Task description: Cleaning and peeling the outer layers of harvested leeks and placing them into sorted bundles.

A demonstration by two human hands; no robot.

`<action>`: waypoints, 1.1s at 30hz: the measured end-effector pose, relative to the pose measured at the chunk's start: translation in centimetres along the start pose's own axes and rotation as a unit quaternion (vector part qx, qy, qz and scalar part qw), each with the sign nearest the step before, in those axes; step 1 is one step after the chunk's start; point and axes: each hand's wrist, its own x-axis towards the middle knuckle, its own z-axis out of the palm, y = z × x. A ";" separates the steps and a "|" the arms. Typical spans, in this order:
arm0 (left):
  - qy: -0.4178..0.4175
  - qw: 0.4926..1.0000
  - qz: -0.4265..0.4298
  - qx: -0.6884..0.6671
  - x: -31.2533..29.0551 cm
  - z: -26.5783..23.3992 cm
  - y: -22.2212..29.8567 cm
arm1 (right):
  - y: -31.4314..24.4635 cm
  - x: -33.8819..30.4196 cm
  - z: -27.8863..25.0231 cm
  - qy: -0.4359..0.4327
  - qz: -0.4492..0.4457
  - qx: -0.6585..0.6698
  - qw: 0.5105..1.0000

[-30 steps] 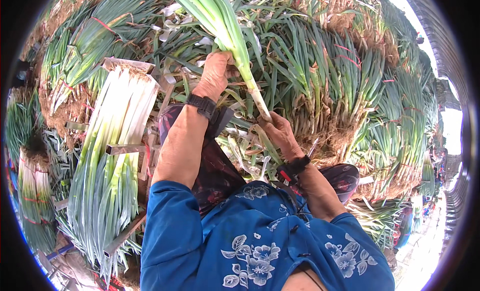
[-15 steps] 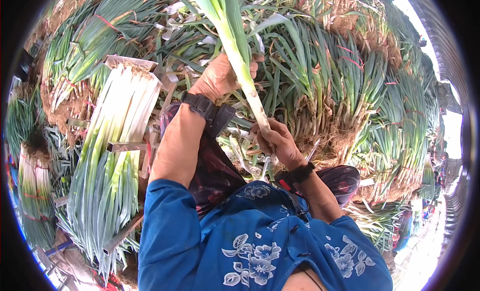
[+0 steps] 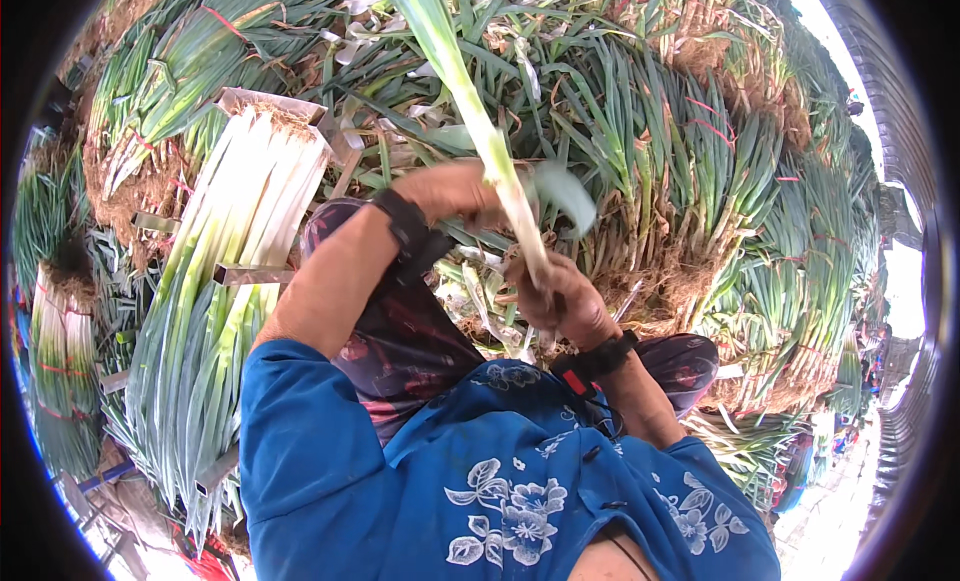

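Note:
A long leek [image 3: 490, 146] slants up from my right hand [image 3: 568, 299], whose fingers are closed around its white lower end. Its green top reaches the upper edge of the view. My left hand [image 3: 465, 193] is blurred and partly behind the stalk, curled at mid-height. A loose green leaf [image 3: 568, 196], also smeared, trails from it on the far side of the stalk. To my left, a stack of peeled leeks [image 3: 235, 196] lies in a metal frame [image 3: 250, 275], white ends away from me and green tops toward me.
Unpeeled leek bundles [image 3: 640, 151] with brown roots are piled ahead and to the right. More tied bundles [image 3: 190, 71] lie at the far left. Scattered leaf scraps [image 3: 485, 291] lie between my knees. A corrugated wall [image 3: 895, 101] bends along the right rim.
My left hand has moved down along the leek, and a leaf has come away from the stalk with it. My right hand still grips the lower end, nearly in place.

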 end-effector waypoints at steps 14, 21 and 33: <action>0.420 0.789 0.223 -0.390 -0.5 -4.6 0.3 | -0.4 0.7 -2.6 0.091 -0.018 -0.207 0.974; 0.468 0.826 0.146 -0.279 1.1 -4.3 0.3 | 1.3 1.7 -5.1 0.136 0.000 -0.310 0.941; 0.437 0.837 0.224 -0.241 2.7 -2.5 0.0 | -2.9 9.3 -3.7 0.103 -0.011 -0.171 0.980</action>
